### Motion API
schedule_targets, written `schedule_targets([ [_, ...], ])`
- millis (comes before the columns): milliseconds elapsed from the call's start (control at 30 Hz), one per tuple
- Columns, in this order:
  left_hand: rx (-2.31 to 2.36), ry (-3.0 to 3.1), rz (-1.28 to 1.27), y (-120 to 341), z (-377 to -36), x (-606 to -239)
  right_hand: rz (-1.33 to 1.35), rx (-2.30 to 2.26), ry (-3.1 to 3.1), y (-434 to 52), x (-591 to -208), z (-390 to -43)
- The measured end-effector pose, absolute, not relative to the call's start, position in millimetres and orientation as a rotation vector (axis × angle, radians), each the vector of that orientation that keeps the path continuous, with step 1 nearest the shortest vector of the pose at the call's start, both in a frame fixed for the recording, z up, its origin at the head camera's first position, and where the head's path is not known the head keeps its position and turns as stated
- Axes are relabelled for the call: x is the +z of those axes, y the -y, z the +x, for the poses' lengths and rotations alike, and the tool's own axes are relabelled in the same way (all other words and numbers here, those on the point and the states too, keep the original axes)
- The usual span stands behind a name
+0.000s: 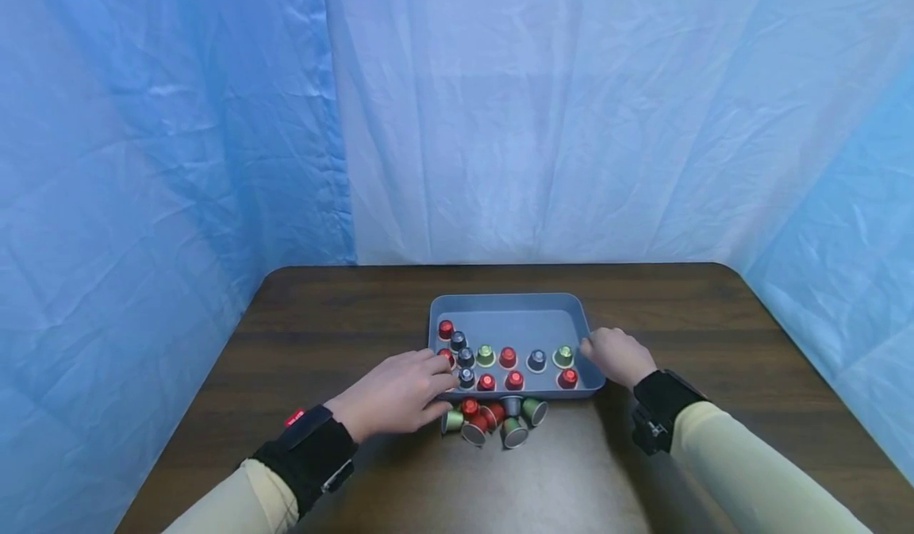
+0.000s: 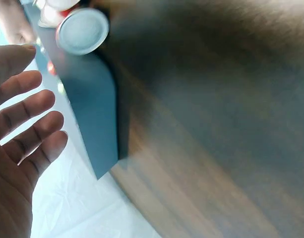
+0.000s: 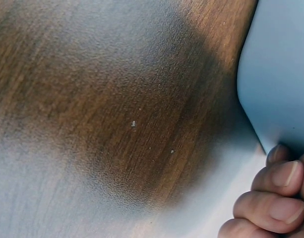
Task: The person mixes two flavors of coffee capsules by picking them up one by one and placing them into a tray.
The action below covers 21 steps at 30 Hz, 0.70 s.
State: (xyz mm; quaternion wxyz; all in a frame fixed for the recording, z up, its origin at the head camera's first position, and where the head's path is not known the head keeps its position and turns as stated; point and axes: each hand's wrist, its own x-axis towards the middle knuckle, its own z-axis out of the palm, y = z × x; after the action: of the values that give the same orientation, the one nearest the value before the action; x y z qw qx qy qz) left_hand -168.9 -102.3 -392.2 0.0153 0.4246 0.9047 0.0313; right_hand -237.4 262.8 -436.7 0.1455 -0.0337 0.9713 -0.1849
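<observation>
A shallow grey-blue tray [image 1: 510, 314] holds several upright coffee capsules, among them a red capsule [image 1: 508, 357], a dark blue capsule [image 1: 537, 360] and a green capsule [image 1: 563, 355]. Over its front left corner reaches my left hand [image 1: 400, 393], fingers loosely extended above the capsules there and partly hiding them. In the left wrist view the left hand [image 2: 23, 134] has spread fingers and holds nothing. My right hand [image 1: 620, 357] grips the tray's right side. Curled fingers [image 3: 285, 173] show against the tray's outer wall [image 3: 275, 64] in the right wrist view.
Just in front of the tray lies a cluster of loose capsules, including a tipped green capsule [image 1: 514, 432] and a tipped red capsule [image 1: 474, 431]. All stand on a dark wooden table [image 1: 343, 320]. Light blue curtains [image 1: 535, 121] enclose its back and sides.
</observation>
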Motion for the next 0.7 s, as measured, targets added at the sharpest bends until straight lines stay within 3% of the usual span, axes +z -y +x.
schedule_targets([
  [700,0.118,-2.797,1.497,97,-158,-408,-0.103,-0.534,-2.800,-264,-436,-237],
])
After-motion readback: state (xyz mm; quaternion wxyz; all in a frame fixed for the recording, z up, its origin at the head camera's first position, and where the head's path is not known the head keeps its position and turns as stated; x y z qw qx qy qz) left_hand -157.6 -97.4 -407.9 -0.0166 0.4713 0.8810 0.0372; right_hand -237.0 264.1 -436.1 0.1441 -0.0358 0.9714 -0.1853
